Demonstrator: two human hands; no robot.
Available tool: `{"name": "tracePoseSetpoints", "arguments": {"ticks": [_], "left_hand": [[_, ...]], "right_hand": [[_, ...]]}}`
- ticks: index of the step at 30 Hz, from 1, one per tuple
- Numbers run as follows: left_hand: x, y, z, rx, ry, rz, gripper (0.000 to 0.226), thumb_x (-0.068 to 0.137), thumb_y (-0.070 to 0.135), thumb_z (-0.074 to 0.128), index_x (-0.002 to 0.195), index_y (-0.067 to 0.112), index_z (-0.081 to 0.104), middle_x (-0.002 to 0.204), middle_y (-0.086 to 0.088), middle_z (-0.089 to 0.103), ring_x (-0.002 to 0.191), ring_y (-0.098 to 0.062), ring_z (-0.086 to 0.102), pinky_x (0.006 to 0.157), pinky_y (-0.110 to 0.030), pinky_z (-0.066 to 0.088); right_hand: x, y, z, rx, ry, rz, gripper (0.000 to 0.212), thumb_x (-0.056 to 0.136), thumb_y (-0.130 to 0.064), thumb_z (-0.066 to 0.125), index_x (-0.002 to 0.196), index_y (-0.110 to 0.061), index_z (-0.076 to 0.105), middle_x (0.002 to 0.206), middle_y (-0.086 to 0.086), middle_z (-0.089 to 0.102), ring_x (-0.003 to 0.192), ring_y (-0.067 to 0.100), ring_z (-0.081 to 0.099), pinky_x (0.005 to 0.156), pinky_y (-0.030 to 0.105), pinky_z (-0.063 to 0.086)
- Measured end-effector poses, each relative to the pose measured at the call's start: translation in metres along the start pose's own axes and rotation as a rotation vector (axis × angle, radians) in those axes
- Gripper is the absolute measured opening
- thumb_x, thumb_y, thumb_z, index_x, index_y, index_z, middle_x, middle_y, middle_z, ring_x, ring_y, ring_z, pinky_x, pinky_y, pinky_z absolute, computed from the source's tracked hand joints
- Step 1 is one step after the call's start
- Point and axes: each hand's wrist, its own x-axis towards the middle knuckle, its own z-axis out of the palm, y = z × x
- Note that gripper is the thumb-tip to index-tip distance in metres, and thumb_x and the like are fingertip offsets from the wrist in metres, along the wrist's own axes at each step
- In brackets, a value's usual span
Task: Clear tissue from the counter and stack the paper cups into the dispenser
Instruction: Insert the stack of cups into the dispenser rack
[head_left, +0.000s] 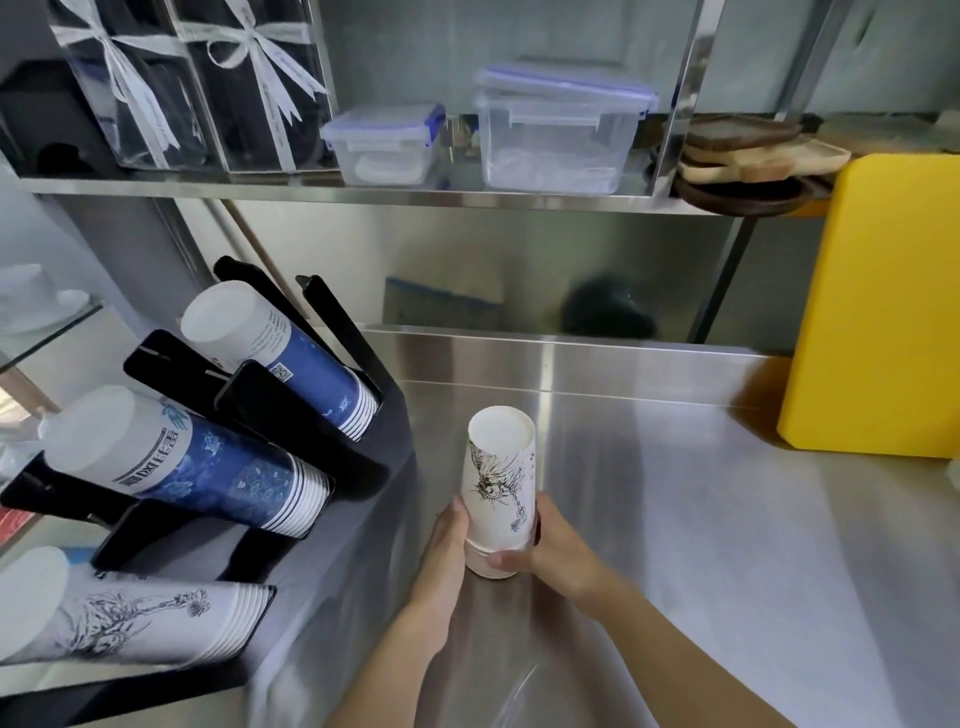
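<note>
Both hands, left hand (451, 535) and right hand (550, 545), clasp an upturned paper cup stack (500, 488) on the steel surface (701, 519), beside the black dispenser (291, 415).

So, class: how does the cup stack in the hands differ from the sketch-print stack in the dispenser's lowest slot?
The held stack stands upright on the counter; the dispenser stack lies slanted in its black holder. The held stack is gripped by both hands; the dispenser stack is untouched. Both are white with the same ink drawing.
</note>
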Motion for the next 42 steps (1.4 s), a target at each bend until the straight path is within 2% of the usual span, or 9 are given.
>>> {"name": "tracePoseSetpoints", "arguments": {"ticks": [3,6,11,16,22,27,29,32,42], "left_hand": [[-0.012,0.006,-0.004,-0.068,-0.041,0.003,0.030,0.091,0.054,0.041,0.108,0.035,0.056,0.124,0.002,0.062,0.112,-0.013,0.058,0.104,-0.039,0.042],[-0.027,0.012,-0.008,-0.110,0.022,0.048,0.035,0.090,0.050,0.045,0.111,0.025,0.060,0.121,-0.006,0.064,0.109,-0.021,0.062,0.103,-0.043,0.044],[-0.066,0.041,-0.023,-0.141,0.060,0.181,0.035,0.091,0.043,0.047,0.109,0.015,0.059,0.116,-0.009,0.067,0.105,-0.023,0.064,0.095,-0.039,0.049],[-0.115,0.082,-0.055,-0.105,0.155,0.357,0.029,0.089,0.047,0.051,0.094,0.020,0.060,0.109,-0.005,0.070,0.104,-0.023,0.064,0.094,-0.042,0.050],[-0.177,0.131,-0.113,-0.048,0.243,0.563,0.011,0.088,0.046,0.050,0.086,0.042,0.060,0.103,0.000,0.069,0.100,-0.026,0.065,0.094,-0.049,0.050],[-0.214,0.147,-0.173,-0.114,0.221,0.619,0.031,0.089,0.050,0.046,0.101,0.025,0.060,0.101,-0.002,0.071,0.089,-0.017,0.070,0.076,-0.031,0.054],[-0.222,0.147,-0.195,-0.127,0.216,0.589,0.043,0.088,0.051,0.047,0.111,0.017,0.058,0.107,-0.008,0.070,0.096,-0.022,0.068,0.082,-0.037,0.053],[-0.226,0.145,-0.223,-0.124,0.229,0.510,0.059,0.086,0.059,0.045,0.117,0.010,0.055,0.108,-0.012,0.068,0.098,-0.027,0.066,0.084,-0.042,0.052],[-0.202,0.123,-0.266,-0.126,0.109,0.467,0.048,0.081,0.067,0.038,0.101,0.036,0.070,0.105,0.012,0.073,0.105,-0.008,0.064,0.094,-0.031,0.045]], "right_hand": [[-0.006,-0.002,0.004,0.009,0.070,0.008,0.066,0.058,-0.007,0.083,0.107,-0.033,0.046,0.114,-0.008,0.062,0.104,0.004,0.058,0.082,0.016,0.048],[-0.018,-0.014,0.011,-0.014,0.103,-0.072,0.066,0.049,-0.014,0.084,0.102,-0.035,0.050,0.114,-0.005,0.063,0.106,0.012,0.059,0.089,0.029,0.049],[-0.041,-0.053,0.027,-0.020,0.066,-0.198,0.058,0.050,-0.009,0.080,0.094,-0.039,0.056,0.092,-0.025,0.071,0.089,-0.005,0.064,0.070,0.010,0.050],[-0.069,-0.112,0.059,0.025,0.018,-0.367,0.058,0.061,0.015,0.074,0.088,-0.032,0.054,0.080,-0.034,0.069,0.076,-0.017,0.061,0.061,0.001,0.044],[-0.090,-0.174,0.113,0.041,-0.020,-0.508,0.056,0.060,0.009,0.078,0.087,-0.033,0.053,0.086,-0.023,0.068,0.076,-0.017,0.060,0.062,0.000,0.044],[-0.099,-0.204,0.168,-0.071,-0.103,-0.565,0.055,0.061,0.002,0.080,0.087,-0.040,0.054,0.083,-0.044,0.063,0.082,-0.022,0.057,0.065,-0.004,0.041],[-0.095,-0.209,0.193,-0.121,-0.124,-0.551,0.059,0.060,-0.005,0.082,0.100,-0.039,0.056,0.098,-0.029,0.069,0.094,-0.011,0.060,0.081,0.008,0.048],[-0.088,-0.211,0.226,-0.148,-0.095,-0.508,0.074,0.057,-0.011,0.085,0.120,-0.020,0.048,0.119,0.000,0.063,0.110,0.013,0.058,0.098,0.040,0.048],[-0.067,-0.197,0.274,-0.273,-0.076,-0.368,0.075,0.063,-0.011,0.082,0.124,-0.015,0.039,0.122,0.004,0.058,0.112,0.018,0.054,0.100,0.040,0.045]]}}
